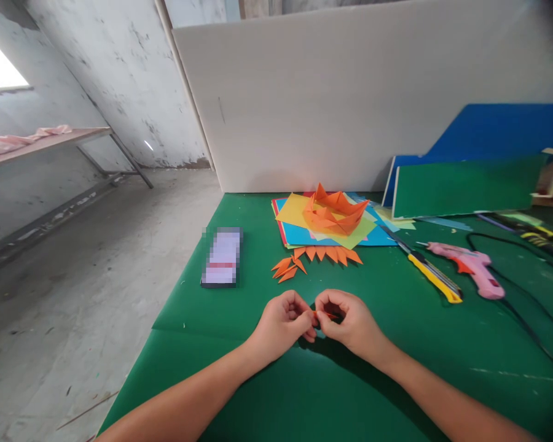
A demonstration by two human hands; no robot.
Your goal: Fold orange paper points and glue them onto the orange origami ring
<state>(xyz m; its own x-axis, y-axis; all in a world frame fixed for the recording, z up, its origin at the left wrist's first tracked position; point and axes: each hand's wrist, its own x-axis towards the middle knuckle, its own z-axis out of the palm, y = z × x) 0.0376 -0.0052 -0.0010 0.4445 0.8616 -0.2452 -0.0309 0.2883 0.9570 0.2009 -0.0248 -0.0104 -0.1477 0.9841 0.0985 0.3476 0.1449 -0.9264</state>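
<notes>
Both hands meet above the near part of the green table, fingers pinched around a small folded piece of orange paper [330, 315]. My left hand [283, 322] grips its left end and my right hand [348, 316] its right; fingers hide most of it. Beyond them lie a row of pointed orange paper pieces [329, 253] and a few loose folded orange pieces [288, 268]. Farther back, an orange folded paper ring with points [336, 212] rests on a stack of coloured paper sheets [288, 212].
A phone [223, 256] lies at left on the table [258, 393]. To the right are a yellow utility knife [435, 279] and a pink glue gun [482, 270] with a black cord. Green board [465, 187], blue board [507, 132] and a large white board [332, 98] stand behind.
</notes>
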